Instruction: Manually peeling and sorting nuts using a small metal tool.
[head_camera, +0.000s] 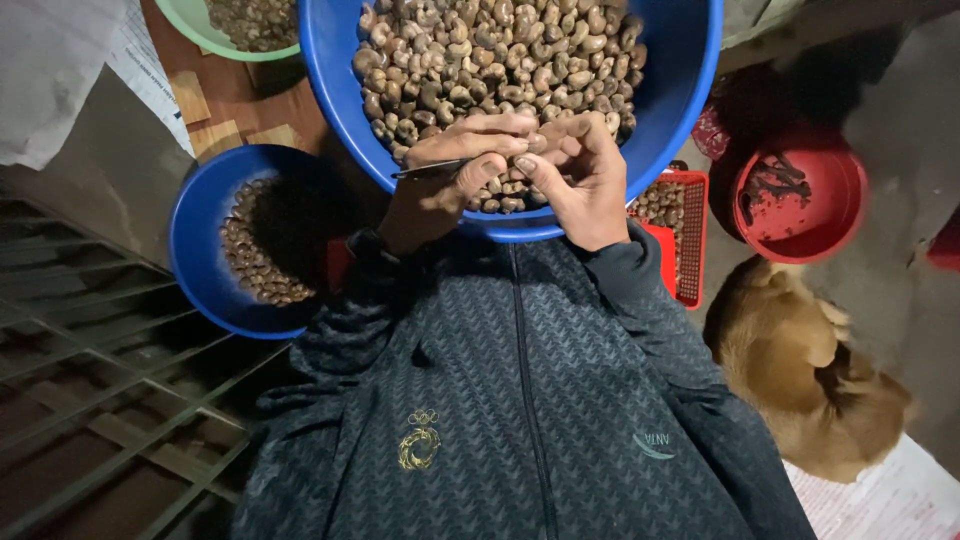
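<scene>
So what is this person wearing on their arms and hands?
Both hands, the left hand and the right hand, are bare: no gloves, and no rings or watch that I can make out. The arms are covered to the wrists by the long sleeves of a dark zip-up jacket with a woven chevron-like pattern and plain darker cuffs.

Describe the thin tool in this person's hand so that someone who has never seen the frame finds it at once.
Start at the large blue basin heaped with brown nuts at the top centre. At its near rim the two hands meet; the left hand grips a slim metal pick lying almost level and pointing left. It is the only thin, grey, shiny thing among rounded brown nuts.
</scene>
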